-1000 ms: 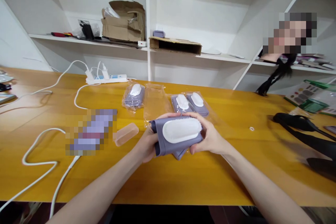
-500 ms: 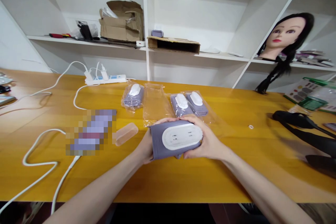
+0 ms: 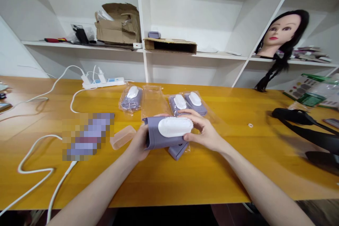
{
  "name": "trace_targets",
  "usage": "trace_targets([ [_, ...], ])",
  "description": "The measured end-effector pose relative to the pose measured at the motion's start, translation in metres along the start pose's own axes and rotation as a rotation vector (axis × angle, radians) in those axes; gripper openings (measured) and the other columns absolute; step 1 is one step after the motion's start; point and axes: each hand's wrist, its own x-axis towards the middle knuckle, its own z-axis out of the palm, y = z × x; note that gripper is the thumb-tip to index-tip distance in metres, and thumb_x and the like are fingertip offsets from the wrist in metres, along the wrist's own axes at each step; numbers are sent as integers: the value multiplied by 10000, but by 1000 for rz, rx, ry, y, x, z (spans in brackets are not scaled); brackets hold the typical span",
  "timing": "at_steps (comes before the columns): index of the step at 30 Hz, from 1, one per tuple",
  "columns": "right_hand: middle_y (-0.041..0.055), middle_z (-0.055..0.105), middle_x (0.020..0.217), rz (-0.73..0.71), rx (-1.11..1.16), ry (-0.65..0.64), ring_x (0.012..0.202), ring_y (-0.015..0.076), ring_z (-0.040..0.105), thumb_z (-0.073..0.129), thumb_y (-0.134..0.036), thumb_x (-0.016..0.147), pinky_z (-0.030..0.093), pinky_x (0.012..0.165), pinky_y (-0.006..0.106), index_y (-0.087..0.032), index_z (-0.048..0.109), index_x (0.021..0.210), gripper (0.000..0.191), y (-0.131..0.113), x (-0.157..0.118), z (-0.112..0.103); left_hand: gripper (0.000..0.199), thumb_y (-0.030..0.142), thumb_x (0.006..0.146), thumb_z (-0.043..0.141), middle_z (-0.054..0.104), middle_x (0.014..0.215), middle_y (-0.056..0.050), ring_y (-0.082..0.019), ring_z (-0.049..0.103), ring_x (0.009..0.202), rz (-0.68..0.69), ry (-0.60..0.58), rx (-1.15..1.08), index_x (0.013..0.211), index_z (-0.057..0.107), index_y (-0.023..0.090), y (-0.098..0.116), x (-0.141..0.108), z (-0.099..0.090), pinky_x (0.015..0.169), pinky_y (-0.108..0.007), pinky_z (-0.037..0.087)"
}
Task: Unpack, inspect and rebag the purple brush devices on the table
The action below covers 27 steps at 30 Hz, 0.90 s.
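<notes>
Both my hands hold a grey-purple fabric pouch (image 3: 156, 136) with a white oval bristled pad (image 3: 174, 127) on its upper face. My left hand (image 3: 137, 143) grips the pouch's left end, and my right hand (image 3: 202, 132) pinches the pad's right end between fingers and thumb. A purple fabric flap or second piece (image 3: 178, 150) shows below the pouch, partly hidden. Beyond my hands lie several similar items in plastic bags, including one (image 3: 131, 99) and another (image 3: 195, 99), beside an empty clear bag (image 3: 152, 100).
A translucent peach plastic case (image 3: 123, 137) lies left of my hands beside a pixelated object (image 3: 87, 136). White cables run from a power strip (image 3: 103, 83) across the wooden table (image 3: 169, 180). Black straps (image 3: 304, 127) lie at right; shelves stand behind.
The pouch has turned over, so the bristled face of the white pad now shows instead of the slotted face. My right hand has moved to the pad's end, and the purple piece below shows more.
</notes>
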Motion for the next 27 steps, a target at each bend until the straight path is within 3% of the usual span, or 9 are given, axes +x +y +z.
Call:
trace_targets([
  [8, 52, 557, 1101, -65, -63, 84, 1041, 244, 531, 784, -314, 658, 376, 976, 446, -297, 678, 1052, 408, -9, -3, 6, 336, 298, 721, 552, 700, 1075, -66, -292, 590, 1063, -58, -102, 73, 989, 700, 160, 7, 2, -7, 798, -326, 478],
  [15, 71, 533, 1194, -22, 95, 130, 1124, 256, 497, 701, -347, 749, 409, 943, 399, -284, 676, 1057, 316, -6, 0, 10, 468, 227, 719, 549, 711, 1040, -47, -265, 628, 992, -28, -134, -109, 1180, 618, 192, 3, 1, -4, 814, -332, 486],
  [19, 79, 535, 1233, -33, 93, 164, 1142, 256, 506, 655, -346, 792, 407, 957, 399, -271, 662, 1079, 297, -3, -1, 12, 466, 257, 772, 508, 704, 1030, -59, -226, 651, 861, -86, -74, -171, 1227, 576, 183, 3, 1, -1, 659, -287, 502],
  [23, 78, 534, 1293, -151, -136, 210, 1171, 266, 499, 648, -306, 805, 391, 985, 460, -281, 618, 1153, 351, 0, -1, 12, 454, 272, 784, 491, 701, 963, -53, -182, 619, 645, -88, -6, -125, 1226, 562, 196, 3, 1, -2, 465, -251, 435],
  [27, 72, 607, 1202, -398, -568, 169, 1177, 282, 454, 663, -191, 778, 381, 985, 519, -275, 568, 1221, 461, 0, -3, 13, 403, 259, 774, 508, 689, 975, -46, -173, 617, 677, -20, 43, -16, 1165, 587, 204, 4, 1, -2, 513, -245, 458],
])
